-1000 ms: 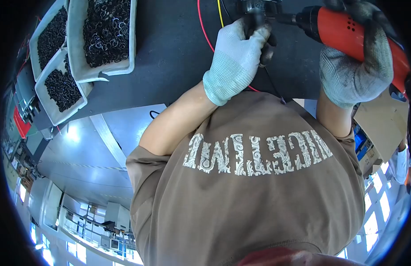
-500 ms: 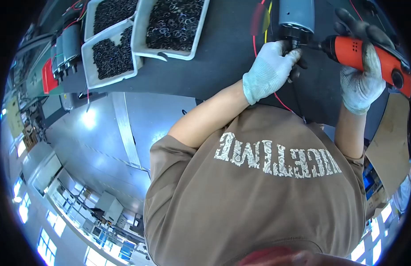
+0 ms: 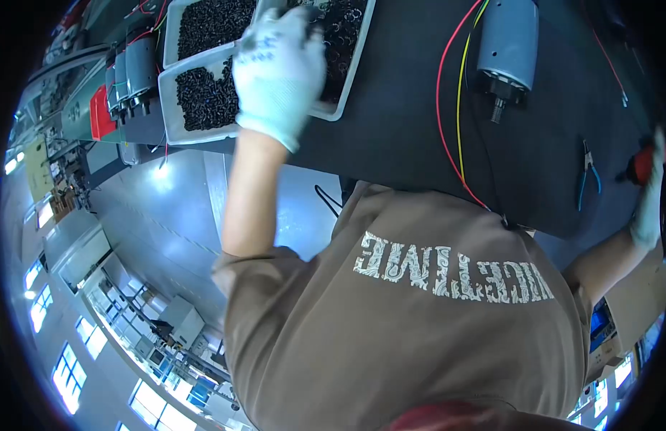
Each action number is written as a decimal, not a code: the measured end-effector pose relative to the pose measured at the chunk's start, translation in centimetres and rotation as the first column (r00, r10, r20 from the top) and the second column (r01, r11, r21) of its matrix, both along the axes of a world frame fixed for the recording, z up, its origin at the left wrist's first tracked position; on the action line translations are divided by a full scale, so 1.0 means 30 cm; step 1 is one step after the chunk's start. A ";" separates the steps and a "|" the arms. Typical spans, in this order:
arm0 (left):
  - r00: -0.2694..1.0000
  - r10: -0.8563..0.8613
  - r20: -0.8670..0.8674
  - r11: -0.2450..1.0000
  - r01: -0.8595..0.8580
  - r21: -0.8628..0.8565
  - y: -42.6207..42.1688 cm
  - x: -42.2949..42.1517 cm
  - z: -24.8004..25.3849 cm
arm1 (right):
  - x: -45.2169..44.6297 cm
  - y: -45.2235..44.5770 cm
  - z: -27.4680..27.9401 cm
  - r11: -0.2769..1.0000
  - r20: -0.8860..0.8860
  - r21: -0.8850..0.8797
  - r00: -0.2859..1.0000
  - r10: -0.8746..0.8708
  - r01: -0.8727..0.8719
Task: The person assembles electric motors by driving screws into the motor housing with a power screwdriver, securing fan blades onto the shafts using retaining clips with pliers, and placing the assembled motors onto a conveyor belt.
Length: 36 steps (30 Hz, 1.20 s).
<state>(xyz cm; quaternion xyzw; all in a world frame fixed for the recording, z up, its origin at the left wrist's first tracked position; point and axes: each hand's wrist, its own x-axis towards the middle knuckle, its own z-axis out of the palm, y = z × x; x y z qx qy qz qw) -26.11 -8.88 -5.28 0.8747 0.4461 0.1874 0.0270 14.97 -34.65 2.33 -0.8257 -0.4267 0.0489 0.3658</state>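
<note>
My left hand point(image 3: 279, 79), in a white and pale-blue glove, is over the white bins, its dark fingertips at the tray of black rings point(image 3: 340, 50). Motion blur hides whether the fingers hold anything. At the far right edge, my right hand point(image 3: 650, 197) is wrapped round a red power screwdriver point(image 3: 642, 165), partly cut off by the view. A grey cylindrical motor point(image 3: 509, 43) lies on the dark table between my hands. Its splined shaft point(image 3: 498, 111) points towards me, with no hand touching it.
Two white bins of small black parts point(image 3: 207, 100) stand left of the ring tray. Further left are several grey motors point(image 3: 140, 68) and a red box point(image 3: 100, 113). Red and yellow wires point(image 3: 442, 93) loop beside the near motor. Blue-handled pliers point(image 3: 589, 176) lie at right.
My left hand has left the motor's shaft end and moved left to the bins. My right hand has carried the screwdriver away to the far right. The pliers have come into sight.
</note>
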 end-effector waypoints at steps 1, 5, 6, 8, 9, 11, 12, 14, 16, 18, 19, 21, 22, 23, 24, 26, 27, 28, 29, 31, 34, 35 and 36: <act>0.997 -0.049 -0.060 0.998 0.046 -0.048 0.065 -0.032 -0.015 | 0.089 -0.038 -0.048 0.994 0.058 -0.113 0.998 -0.001 0.008; 0.956 -0.027 -0.291 0.985 0.075 0.153 0.139 -0.034 -0.100 | 0.441 -0.150 -0.356 0.814 0.568 -0.394 0.809 -0.150 0.427; 0.951 -0.004 -0.310 0.983 0.061 0.173 0.136 -0.028 -0.102 | 0.479 -0.161 -0.381 0.749 0.549 -0.476 0.821 -0.157 0.461; 0.931 0.025 -0.365 0.990 0.028 0.141 0.141 -0.012 -0.089 | 0.514 -0.201 -0.428 0.727 0.506 -0.496 0.839 -0.203 0.475; 0.920 0.047 -0.388 0.991 0.005 0.132 0.140 -0.002 -0.079 | 0.523 -0.215 -0.445 0.734 0.512 -0.487 0.836 -0.199 0.473; 0.901 0.064 -0.430 0.987 0.007 0.163 0.141 -0.001 -0.083 | 0.502 -0.207 -0.434 0.764 0.433 -0.446 0.860 -0.271 0.466; 0.929 0.037 -0.368 0.971 0.053 0.234 0.150 -0.020 -0.106 | 0.461 -0.198 -0.418 0.772 0.394 -0.426 0.865 -0.311 0.472; 0.910 0.091 -0.404 0.983 -0.016 0.185 0.149 -0.002 -0.087 | 0.425 -0.191 -0.391 0.791 0.339 -0.444 0.896 -0.287 0.421; 0.818 0.117 -0.564 0.993 -0.090 0.076 0.131 0.039 -0.049 | 0.411 -0.213 -0.398 0.826 0.427 -0.400 0.878 -0.214 0.396; 0.862 0.117 -0.494 0.982 -0.025 0.189 0.144 0.015 -0.090 | 0.332 -0.245 -0.391 0.849 0.541 -0.305 0.812 -0.218 0.431; 0.875 0.096 -0.475 0.972 0.020 0.233 0.151 -0.004 -0.110 | 0.266 -0.238 -0.373 0.873 0.604 -0.186 0.753 -0.261 0.451; 0.888 0.090 -0.452 0.965 0.036 0.261 0.154 -0.010 -0.104 | 0.079 -0.242 -0.320 0.934 0.626 -0.017 0.733 -0.268 0.357; 0.886 0.086 -0.456 0.973 0.024 0.230 0.148 -0.006 -0.096 | -0.025 -0.245 -0.297 0.957 0.550 -0.094 0.815 -0.180 0.274; 0.898 0.092 -0.430 0.955 0.043 0.295 0.149 -0.011 -0.109 | -0.093 -0.270 -0.323 0.977 0.372 -0.155 0.925 -0.079 0.146; 0.928 0.077 -0.364 0.962 0.027 0.273 0.143 0.000 -0.097 | -0.197 -0.276 -0.315 0.936 0.288 -0.313 0.955 -0.065 0.158; 0.951 0.082 -0.297 0.961 0.002 0.275 0.147 -0.012 -0.099 | -0.278 -0.288 -0.316 0.877 0.333 -0.445 0.943 -0.028 0.183; 0.975 0.002 -0.220 0.937 0.075 0.340 0.165 -0.032 -0.101 | -0.272 -0.307 -0.338 0.878 0.366 -0.438 0.931 -0.023 0.194; 0.991 -0.092 -0.093 0.962 0.113 0.247 0.188 -0.046 -0.092 | -0.252 -0.338 -0.368 0.877 0.395 -0.435 0.918 -0.017 0.204; 0.997 -0.071 0.000 0.990 0.071 0.122 0.178 -0.037 -0.051 | -0.240 -0.349 -0.386 0.897 0.410 -0.392 0.912 -0.029 0.205; 0.993 -0.003 0.116 0.999 0.009 -0.044 0.157 -0.014 0.001 | -0.227 -0.340 -0.382 0.918 0.358 -0.341 0.931 -0.071 0.202; 0.994 0.010 0.109 0.997 -0.002 -0.074 0.160 -0.011 -0.013 | -0.226 -0.299 -0.369 0.969 0.214 -0.161 0.965 -0.152 0.188; 0.998 -0.046 0.050 0.999 0.045 0.021 0.178 -0.003 -0.033 | -0.228 -0.286 -0.373 0.974 0.097 -0.104 0.976 -0.193 0.202; 0.995 -0.094 -0.014 0.989 0.095 0.112 0.186 0.004 -0.044 | -0.240 -0.260 -0.367 0.974 -0.023 -0.050 0.975 -0.223 0.222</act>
